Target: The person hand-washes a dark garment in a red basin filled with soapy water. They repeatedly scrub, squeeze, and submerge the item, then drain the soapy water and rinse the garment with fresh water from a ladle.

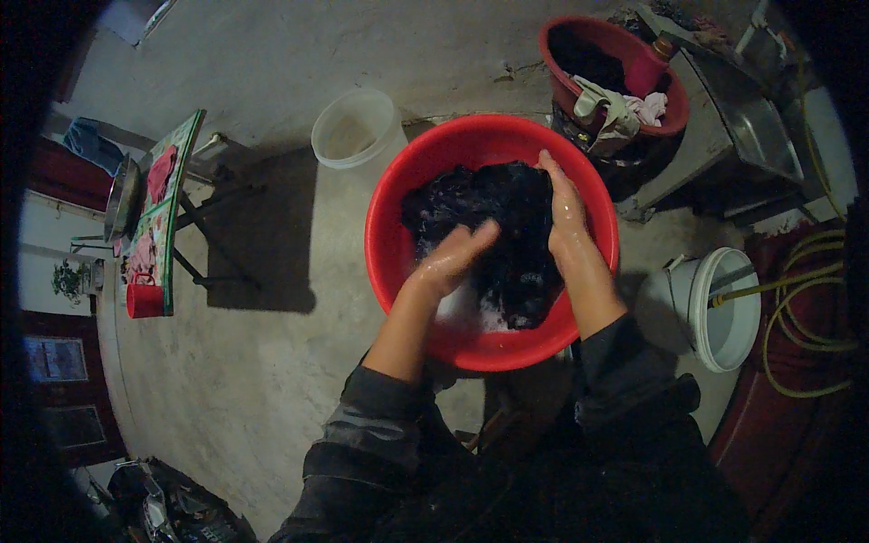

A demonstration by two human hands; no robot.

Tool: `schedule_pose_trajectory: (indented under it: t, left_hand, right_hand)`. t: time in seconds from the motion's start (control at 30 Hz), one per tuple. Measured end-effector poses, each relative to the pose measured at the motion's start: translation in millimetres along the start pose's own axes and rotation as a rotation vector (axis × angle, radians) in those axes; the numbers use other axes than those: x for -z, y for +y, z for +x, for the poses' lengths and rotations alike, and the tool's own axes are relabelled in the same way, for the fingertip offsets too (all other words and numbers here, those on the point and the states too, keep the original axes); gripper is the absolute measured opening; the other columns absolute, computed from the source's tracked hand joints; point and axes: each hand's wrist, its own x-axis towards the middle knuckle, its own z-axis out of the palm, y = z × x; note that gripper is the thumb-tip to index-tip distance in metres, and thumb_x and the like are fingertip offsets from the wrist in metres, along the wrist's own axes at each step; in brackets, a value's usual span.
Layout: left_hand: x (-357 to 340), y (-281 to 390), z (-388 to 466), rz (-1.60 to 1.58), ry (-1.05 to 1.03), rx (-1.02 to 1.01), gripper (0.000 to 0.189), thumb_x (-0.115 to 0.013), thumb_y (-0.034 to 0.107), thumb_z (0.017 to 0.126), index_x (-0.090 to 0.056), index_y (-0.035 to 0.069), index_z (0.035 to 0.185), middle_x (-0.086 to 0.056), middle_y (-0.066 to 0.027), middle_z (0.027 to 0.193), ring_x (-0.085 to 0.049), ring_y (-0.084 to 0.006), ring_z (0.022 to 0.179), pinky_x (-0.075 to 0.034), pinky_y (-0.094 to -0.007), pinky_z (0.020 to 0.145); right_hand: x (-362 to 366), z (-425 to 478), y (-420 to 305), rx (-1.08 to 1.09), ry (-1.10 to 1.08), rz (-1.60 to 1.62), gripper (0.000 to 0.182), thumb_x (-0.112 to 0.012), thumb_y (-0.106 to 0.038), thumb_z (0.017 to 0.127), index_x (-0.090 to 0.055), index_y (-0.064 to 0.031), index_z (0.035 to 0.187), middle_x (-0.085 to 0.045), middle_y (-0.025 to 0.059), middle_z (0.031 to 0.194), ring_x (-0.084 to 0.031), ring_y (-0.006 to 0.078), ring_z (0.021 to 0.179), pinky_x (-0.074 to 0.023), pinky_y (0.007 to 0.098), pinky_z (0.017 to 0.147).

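Note:
A wet black cloth (512,224), likely a garment, lies bunched in a large red plastic basin (492,353) in front of me. Whitish suds (461,309) show below it, near the basin's near side. My left hand (451,258), wet and slightly blurred, is over the cloth's left part with the thumb pointing right; how its fingers meet the cloth is unclear. Along the right edge of the cloth, my right hand (567,207) holds it inside the basin wall, with the fingertips towards the far rim. Part of the right hand's grip is hidden.
A whitish plastic bucket (360,129) stands beyond the basin. At upper right, a reddish tub (560,88) holds clothes and a pink bottle (645,71), beside a metal sink (767,129). A white bucket (706,309) and a yellow hose (767,339) are right; a folding table (170,237) is left.

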Motion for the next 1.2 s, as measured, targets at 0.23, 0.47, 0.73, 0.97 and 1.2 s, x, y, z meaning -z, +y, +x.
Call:
schedule_pose_trajectory:
  t: [0.23,0.47,0.73,0.97,1.2]
  left_hand:
    - [-41,27,-15,0.64,-0.004,0.301,0.065,-0.075,0.028,0.068,-0.05,-0.002,0.119,-0.054,-0.0135,0.116,-0.052,-0.0213,0.103,-0.041,-0.0319,0.091]
    - [-28,8,2,-0.439,0.174,0.012,0.039,-0.067,0.02,0.077,-0.056,0.0,0.11,-0.059,-0.01,0.107,-0.058,-0.0215,0.095,-0.044,-0.0342,0.088]
    - [-4,38,1,-1.067,-0.001,-0.173,0.033,-0.053,0.03,0.086,-0.057,0.003,0.104,-0.06,-0.0129,0.107,-0.054,-0.0286,0.102,-0.038,-0.0421,0.097]
    - [-10,43,-3,-1.157,-0.036,-0.157,0.033,-0.053,0.03,0.087,-0.057,0.001,0.102,-0.06,-0.0137,0.104,-0.054,-0.0302,0.101,-0.038,-0.0437,0.095]
    - [15,26,7,-1.28,-0.212,-0.249,0.028,-0.052,0.032,0.087,-0.055,0.005,0.084,-0.06,-0.009,0.083,-0.056,-0.0271,0.088,-0.043,-0.0396,0.086]
  right_hand:
    - [-23,-34,0,0.236,-0.535,-0.51,0.029,-0.055,-0.021,0.087,-0.054,-0.0043,0.11,-0.052,0.0034,0.107,-0.046,0.014,0.105,-0.0347,0.0252,0.092]
    - [-15,-27,-5,0.575,-0.579,-0.636,0.061,-0.064,-0.027,0.081,-0.035,-0.0037,0.129,-0.046,0.0205,0.124,-0.047,0.0271,0.115,-0.0346,0.0386,0.098]
    - [32,-18,2,0.609,-0.48,-1.488,0.115,-0.08,-0.04,0.055,-0.011,-0.0071,0.141,-0.024,0.0236,0.14,-0.025,0.036,0.13,-0.0242,0.0419,0.105]
    - [38,5,30,0.494,-0.599,-0.967,0.102,-0.077,-0.018,0.06,-0.015,-0.0049,0.14,-0.032,0.0149,0.135,-0.031,0.0284,0.126,-0.023,0.0372,0.106]
    - [35,0,10,0.095,-0.818,-0.436,0.088,-0.073,-0.031,0.07,-0.022,-0.0075,0.138,-0.036,0.0103,0.134,-0.036,0.0247,0.123,-0.0279,0.0369,0.103]
